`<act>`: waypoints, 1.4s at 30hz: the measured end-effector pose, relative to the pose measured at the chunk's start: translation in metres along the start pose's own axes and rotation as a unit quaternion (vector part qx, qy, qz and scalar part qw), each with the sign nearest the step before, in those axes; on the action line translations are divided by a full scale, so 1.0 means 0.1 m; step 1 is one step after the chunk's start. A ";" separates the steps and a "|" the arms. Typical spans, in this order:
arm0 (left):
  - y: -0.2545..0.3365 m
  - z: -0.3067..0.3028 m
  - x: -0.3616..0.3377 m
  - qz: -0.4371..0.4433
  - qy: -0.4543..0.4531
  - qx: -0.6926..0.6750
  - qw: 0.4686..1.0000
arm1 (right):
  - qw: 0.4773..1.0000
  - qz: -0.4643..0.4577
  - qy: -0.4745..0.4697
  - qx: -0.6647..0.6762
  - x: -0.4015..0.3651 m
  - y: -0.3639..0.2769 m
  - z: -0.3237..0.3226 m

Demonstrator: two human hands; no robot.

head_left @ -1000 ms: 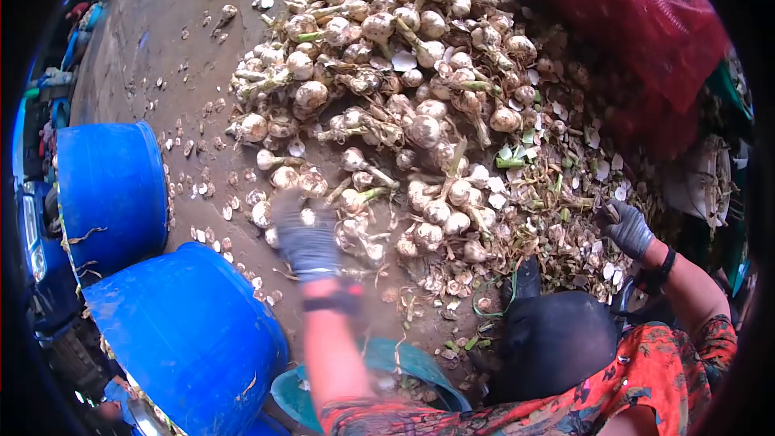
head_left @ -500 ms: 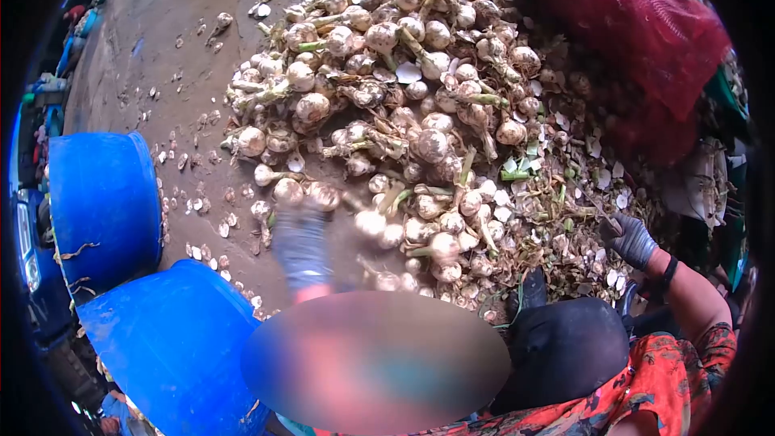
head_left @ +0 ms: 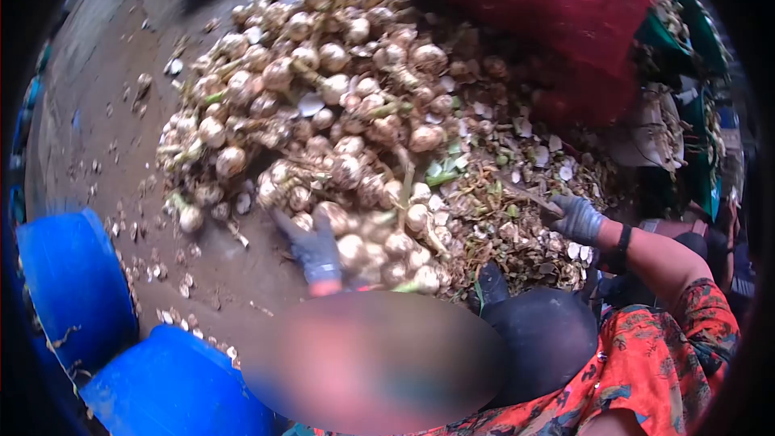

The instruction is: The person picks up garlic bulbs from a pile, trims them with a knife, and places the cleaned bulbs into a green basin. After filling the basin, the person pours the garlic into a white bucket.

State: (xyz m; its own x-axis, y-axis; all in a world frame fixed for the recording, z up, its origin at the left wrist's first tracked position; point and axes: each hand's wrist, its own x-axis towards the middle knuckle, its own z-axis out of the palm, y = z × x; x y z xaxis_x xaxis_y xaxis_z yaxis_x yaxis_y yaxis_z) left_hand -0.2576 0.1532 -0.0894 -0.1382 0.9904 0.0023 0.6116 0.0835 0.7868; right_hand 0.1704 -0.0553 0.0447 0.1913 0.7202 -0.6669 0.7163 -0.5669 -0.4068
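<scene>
garlic bulbs (head_left: 323,113) heaped across the ground (head_left: 105,97), red mesh sack (head_left: 549,8) behind them, blue barrels (head_left: 73,291) at the near left – left hand (head_left: 316,252), gloved, fingers spread on bulbs at the heap's near edge; right hand (head_left: 577,220) closed round a thin blade (head_left: 529,192) over the husks (head_left: 517,250)

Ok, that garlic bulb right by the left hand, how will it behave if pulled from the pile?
The garlic bulb beside the left hand looks round and firm, so it would probably roll on the ground once free. Stalks in the pile look tangled, so neighbours may drag along. Its papery skin will likely flake, as the scattered peels suggest.
</scene>
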 end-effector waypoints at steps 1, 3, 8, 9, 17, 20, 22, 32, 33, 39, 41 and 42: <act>0.38 -0.05 -0.20 0.029 -0.013 0.046 0.998 | 1.000 -0.018 0.009 -0.013 0.01 -0.02 -0.01; 0.81 -0.16 -0.35 0.090 -0.089 0.111 0.986 | 1.000 -0.015 0.009 0.024 0.03 -0.04 -0.05; 1.66 0.04 0.28 0.261 -0.059 0.164 0.949 | 0.997 0.014 0.007 0.080 0.11 0.03 -0.19; 1.83 0.20 0.53 0.330 -0.016 0.140 0.934 | 0.997 0.016 0.010 0.080 0.09 -0.06 -0.25; 2.81 2.03 1.96 0.345 -0.120 0.274 0.889 | 0.995 0.047 0.049 0.079 -0.05 0.43 -0.22; 2.79 2.41 2.11 0.310 -0.143 0.257 0.904 | 0.994 0.076 0.035 0.072 -0.15 0.37 -0.40; 2.88 2.46 2.14 0.271 -0.164 0.283 0.905 | 0.994 0.091 0.038 0.056 -0.20 0.42 -0.44; 3.11 2.85 2.78 0.126 -0.368 0.411 0.825 | 0.987 0.153 0.039 0.027 -0.24 0.74 -0.40; 3.22 2.73 2.76 0.136 -0.395 0.423 0.804 | 0.987 0.155 0.039 0.029 -0.20 0.77 -0.39; 3.23 2.45 2.45 0.098 -0.388 0.391 0.829 | 0.986 0.122 0.068 0.092 -0.04 0.67 -0.51; 2.92 2.44 2.41 0.183 -0.425 0.396 0.793 | 0.986 0.135 0.051 0.081 0.04 0.66 -0.54; 2.82 2.29 2.28 0.188 -0.437 0.331 0.815 | 0.985 0.117 0.078 0.096 0.05 0.65 -0.54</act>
State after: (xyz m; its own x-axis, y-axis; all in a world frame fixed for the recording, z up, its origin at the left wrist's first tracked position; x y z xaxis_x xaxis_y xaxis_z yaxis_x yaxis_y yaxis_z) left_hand 0.0619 0.4282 -0.0084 0.5870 0.6356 -0.5014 0.8087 -0.4897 0.3259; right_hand 0.2539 -0.0671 0.0485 0.4471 0.6056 -0.6583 0.5040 -0.7785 -0.3739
